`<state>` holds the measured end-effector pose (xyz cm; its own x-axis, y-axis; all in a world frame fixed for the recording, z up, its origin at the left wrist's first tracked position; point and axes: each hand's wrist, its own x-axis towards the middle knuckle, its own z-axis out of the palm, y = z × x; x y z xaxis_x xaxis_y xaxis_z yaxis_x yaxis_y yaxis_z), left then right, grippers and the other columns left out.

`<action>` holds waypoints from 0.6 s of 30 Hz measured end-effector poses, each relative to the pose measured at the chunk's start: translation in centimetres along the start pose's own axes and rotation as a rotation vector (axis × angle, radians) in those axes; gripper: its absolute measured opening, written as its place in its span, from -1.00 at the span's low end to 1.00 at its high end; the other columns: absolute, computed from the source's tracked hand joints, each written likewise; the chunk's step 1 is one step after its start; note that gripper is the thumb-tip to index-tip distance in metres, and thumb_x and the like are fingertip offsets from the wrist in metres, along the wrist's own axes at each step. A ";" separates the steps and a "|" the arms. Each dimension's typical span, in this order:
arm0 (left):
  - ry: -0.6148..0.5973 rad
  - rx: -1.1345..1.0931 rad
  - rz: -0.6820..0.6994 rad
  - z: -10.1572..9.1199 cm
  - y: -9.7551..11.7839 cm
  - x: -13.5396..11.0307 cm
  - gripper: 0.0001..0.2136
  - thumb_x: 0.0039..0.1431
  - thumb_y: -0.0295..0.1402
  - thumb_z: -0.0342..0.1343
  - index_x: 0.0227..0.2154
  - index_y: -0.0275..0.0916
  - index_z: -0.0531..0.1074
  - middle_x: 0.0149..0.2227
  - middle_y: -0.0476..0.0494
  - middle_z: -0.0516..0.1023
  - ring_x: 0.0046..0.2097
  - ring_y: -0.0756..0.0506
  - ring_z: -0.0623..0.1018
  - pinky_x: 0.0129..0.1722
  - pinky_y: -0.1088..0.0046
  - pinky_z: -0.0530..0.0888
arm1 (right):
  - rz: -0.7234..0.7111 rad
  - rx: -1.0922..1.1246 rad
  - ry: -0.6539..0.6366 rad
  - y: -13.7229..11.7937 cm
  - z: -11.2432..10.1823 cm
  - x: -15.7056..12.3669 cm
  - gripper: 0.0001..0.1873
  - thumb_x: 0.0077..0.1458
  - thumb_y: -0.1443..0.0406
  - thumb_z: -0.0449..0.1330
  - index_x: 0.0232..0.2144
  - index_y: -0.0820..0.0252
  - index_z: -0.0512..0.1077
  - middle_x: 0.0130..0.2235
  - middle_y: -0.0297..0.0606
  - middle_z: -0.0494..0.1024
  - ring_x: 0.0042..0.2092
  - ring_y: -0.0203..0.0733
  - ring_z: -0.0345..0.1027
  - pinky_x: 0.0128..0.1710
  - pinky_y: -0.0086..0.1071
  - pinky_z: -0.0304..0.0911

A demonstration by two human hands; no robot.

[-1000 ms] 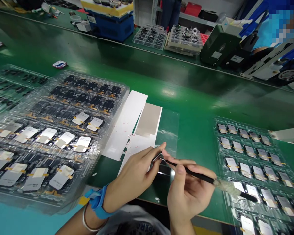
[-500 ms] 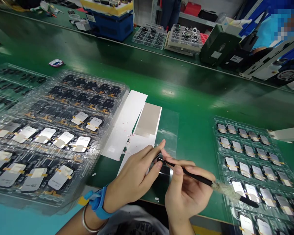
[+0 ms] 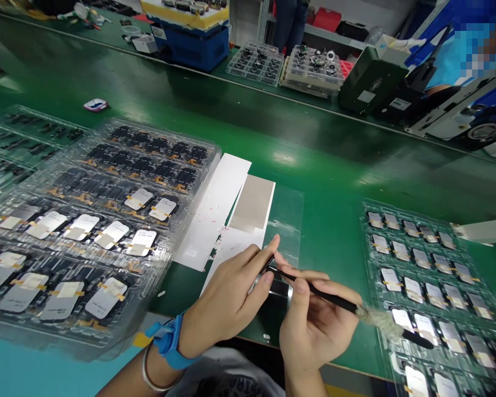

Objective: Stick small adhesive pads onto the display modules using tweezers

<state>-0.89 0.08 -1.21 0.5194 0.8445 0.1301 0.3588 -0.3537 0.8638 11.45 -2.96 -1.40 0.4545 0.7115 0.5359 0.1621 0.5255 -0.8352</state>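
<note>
Part [image 3: 267, 264], prob. light/fragile, hold by edges: L hand [image 3: 233, 289] pinches it nr gray sheet [image 3: 253, 203]; R hand [image 3: 320, 322] grips blk tool [image 3: 339, 300].

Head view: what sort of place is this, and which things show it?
Likely an electronics assembly workshop: a long green workbench, clear plastic trays holding rows of flat silver-and-black parts, and a slim black handheld tool.

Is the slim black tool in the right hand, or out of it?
In: the right hand holds the slim black tool like a pen.
</note>
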 end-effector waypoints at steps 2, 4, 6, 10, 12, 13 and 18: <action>-0.001 -0.001 -0.005 0.0 0.0 0.0 -0.54 0.50 -0.32 -0.24 0.39 -0.19 0.03 -0.14 -0.17 0.41 -0.13 -0.15 0.47 -0.16 0.24 0.46 | 0.001 0.009 -0.011 0.1 0.0 0.0 -0.70 0.18 0.62 0.11 -0.17 0.17 0.28 -0.28 -0.29 0.59 -0.21 -0.28 0.57 -0.14 -0.34 0.57; -0.001 0.003 -0.006 0.0 0.0 -0.1 -0.54 0.50 -0.32 -0.24 0.39 -0.20 0.03 -0.14 -0.17 0.41 -0.13 -0.15 0.48 -0.16 0.24 0.46 | -0.005 0.011 -0.014 0.1 0.0 -0.1 -0.70 0.18 0.62 0.11 -0.18 0.18 0.28 -0.28 -0.29 0.58 -0.20 -0.28 0.57 -0.13 -0.35 0.56; -0.001 0.007 -0.001 0.0 0.0 0.0 -0.54 0.50 -0.32 -0.25 0.39 -0.20 0.03 -0.14 -0.18 0.41 -0.13 -0.16 0.48 -0.16 0.23 0.47 | -0.008 0.007 -0.015 0.2 -0.1 -0.1 -0.70 0.18 0.62 0.11 -0.17 0.18 0.28 -0.28 -0.29 0.59 -0.20 -0.28 0.57 -0.12 -0.34 0.56; -0.007 0.013 -0.006 0.0 0.0 0.0 -0.54 0.50 -0.32 -0.26 0.39 -0.21 0.04 -0.13 -0.19 0.42 -0.12 -0.17 0.48 -0.14 0.21 0.47 | 0.001 -0.004 -0.015 0.1 -0.1 -0.1 -0.70 0.19 0.61 0.12 -0.16 0.17 0.28 -0.27 -0.27 0.60 -0.20 -0.27 0.57 -0.15 -0.33 0.56; -0.007 0.019 -0.009 0.0 0.1 0.1 -0.54 0.50 -0.32 -0.26 0.38 -0.23 0.06 -0.13 -0.20 0.43 -0.12 -0.18 0.48 -0.14 0.20 0.48 | -0.004 -0.007 -0.012 0.2 -0.2 -0.1 -0.71 0.19 0.61 0.12 -0.17 0.17 0.28 -0.27 -0.28 0.59 -0.20 -0.27 0.57 -0.16 -0.34 0.56; -0.007 0.023 -0.011 0.0 0.2 0.1 -0.54 0.49 -0.32 -0.27 0.38 -0.24 0.06 -0.14 -0.21 0.43 -0.12 -0.18 0.49 -0.14 0.19 0.48 | -0.008 -0.008 -0.012 0.2 -0.2 -0.1 -0.71 0.19 0.61 0.13 -0.17 0.17 0.28 -0.28 -0.29 0.59 -0.20 -0.27 0.57 -0.16 -0.35 0.56; -0.008 0.044 -0.027 -0.1 0.4 0.2 -0.54 0.48 -0.35 -0.29 0.37 -0.22 0.09 -0.17 -0.19 0.44 -0.17 -0.17 0.50 -0.19 0.21 0.50 | -0.013 0.004 -0.019 0.2 -0.2 -0.2 -0.71 0.19 0.60 0.13 -0.16 0.17 0.28 -0.26 -0.27 0.59 -0.19 -0.21 0.58 -0.15 -0.26 0.58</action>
<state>-0.72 0.14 -0.84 0.5150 0.8509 0.1031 0.4065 -0.3484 0.8446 11.52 -3.10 -1.74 0.4359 0.7133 0.5489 0.1647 0.5364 -0.8278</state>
